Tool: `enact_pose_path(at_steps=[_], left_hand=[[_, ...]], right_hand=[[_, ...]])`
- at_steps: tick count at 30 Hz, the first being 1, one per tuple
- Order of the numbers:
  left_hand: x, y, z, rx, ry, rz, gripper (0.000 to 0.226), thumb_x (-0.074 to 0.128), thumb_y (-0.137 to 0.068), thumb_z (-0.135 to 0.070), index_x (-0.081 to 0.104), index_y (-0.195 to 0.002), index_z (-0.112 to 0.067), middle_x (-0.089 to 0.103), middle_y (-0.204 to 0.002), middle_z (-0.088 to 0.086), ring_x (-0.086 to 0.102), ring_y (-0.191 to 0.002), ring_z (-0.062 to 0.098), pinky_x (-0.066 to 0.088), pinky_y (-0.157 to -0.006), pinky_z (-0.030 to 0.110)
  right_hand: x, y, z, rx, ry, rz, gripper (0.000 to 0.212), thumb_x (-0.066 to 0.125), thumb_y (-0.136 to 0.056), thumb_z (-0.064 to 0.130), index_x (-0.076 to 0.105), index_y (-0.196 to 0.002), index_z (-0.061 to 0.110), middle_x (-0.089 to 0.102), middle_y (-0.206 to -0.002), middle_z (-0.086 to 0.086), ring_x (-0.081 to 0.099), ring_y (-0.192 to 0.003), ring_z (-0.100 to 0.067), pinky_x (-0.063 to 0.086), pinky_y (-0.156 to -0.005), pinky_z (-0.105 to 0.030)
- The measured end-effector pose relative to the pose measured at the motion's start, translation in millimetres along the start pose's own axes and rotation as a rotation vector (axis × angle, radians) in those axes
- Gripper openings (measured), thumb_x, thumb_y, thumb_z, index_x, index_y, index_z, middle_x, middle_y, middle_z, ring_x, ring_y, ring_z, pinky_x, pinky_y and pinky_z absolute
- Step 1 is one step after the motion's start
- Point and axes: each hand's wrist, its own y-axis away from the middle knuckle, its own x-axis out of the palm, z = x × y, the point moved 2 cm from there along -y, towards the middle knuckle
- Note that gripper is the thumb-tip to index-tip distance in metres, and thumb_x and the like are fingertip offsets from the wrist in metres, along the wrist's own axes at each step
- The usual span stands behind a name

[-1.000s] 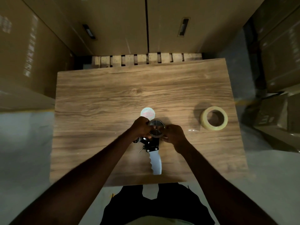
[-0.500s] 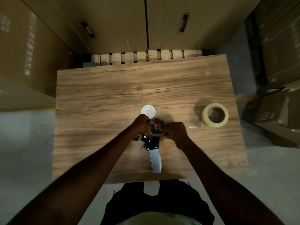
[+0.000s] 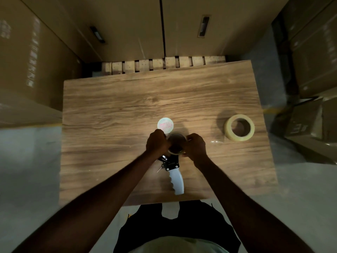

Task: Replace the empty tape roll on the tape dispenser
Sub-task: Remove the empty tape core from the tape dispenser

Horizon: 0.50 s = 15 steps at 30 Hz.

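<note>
The tape dispenser (image 3: 174,170) lies on the wooden table (image 3: 113,114), its white handle toward me and its black frame under my hands. An empty tape roll (image 3: 176,144), a thin brown core ring, sits at the dispenser's head. My left hand (image 3: 156,143) grips the ring's left side and my right hand (image 3: 195,147) grips its right side. A full roll of clear-yellowish tape (image 3: 239,127) stands on the table to the right, apart from my hands. A round white disc (image 3: 165,124) lies just beyond my left hand.
Tall cardboard boxes (image 3: 127,24) stand behind and to both sides of the table, with a wooden pallet (image 3: 164,63) at the far edge. A scrap of clear tape (image 3: 217,142) lies beside the full roll. Grey floor surrounds the table.
Both hands have closed in tighter round the empty roll, and the core now looks raised off the dispenser's hub. The dispenser and the full roll have not moved.
</note>
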Motion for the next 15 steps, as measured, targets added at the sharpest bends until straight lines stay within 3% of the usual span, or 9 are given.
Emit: enact_pose_path(at_steps=[3,6,11,15], left_hand=[[-4.3,11.3,-1.8,0.034,0.019,-0.036,0.036,0.079,-0.076,-0.041,0.061,-0.085,-0.01,0.062,-0.08,0.001,0.063,-0.081,0.025,0.036,-0.056,0.028],[-11.9,18.4,-2.7,0.106,0.028,-0.03,0.042,0.077,-0.076,-0.049,0.053,-0.066,-0.016,0.056,-0.071,0.0,0.055,-0.069,0.018,0.028,-0.049,0.026],[-4.5,39.7,-9.0,0.155,0.069,0.048,0.038,0.075,-0.074,-0.048,0.064,-0.068,-0.012,0.066,-0.068,0.005,0.065,-0.064,0.019,0.045,-0.056,0.033],[27.0,66.7,-31.6,0.234,0.078,0.13,0.033,0.067,-0.071,-0.04,0.065,-0.073,-0.007,0.061,-0.066,0.006,0.058,-0.062,0.018,0.038,-0.057,0.036]], right_hand=[[-7.5,4.3,-0.2,0.021,-0.092,0.072,0.032,0.086,-0.085,0.018,0.068,-0.107,0.004,0.075,-0.106,-0.018,0.078,-0.082,-0.027,0.067,-0.061,-0.041],[-22.1,16.8,0.6,-0.001,-0.248,0.202,0.036,0.085,-0.086,0.019,0.068,-0.11,0.0,0.075,-0.105,-0.021,0.077,-0.088,-0.031,0.067,-0.074,-0.046],[-57.0,30.9,-23.6,-0.027,-0.393,0.3,0.024,0.068,-0.099,0.012,0.072,-0.116,-0.004,0.071,-0.098,-0.02,0.07,-0.095,-0.035,0.065,-0.08,-0.047],[-91.2,37.8,-58.8,0.013,-0.376,0.209,0.022,0.064,-0.101,0.009,0.072,-0.116,-0.005,0.074,-0.107,-0.028,0.072,-0.106,-0.047,0.066,-0.082,-0.043]])
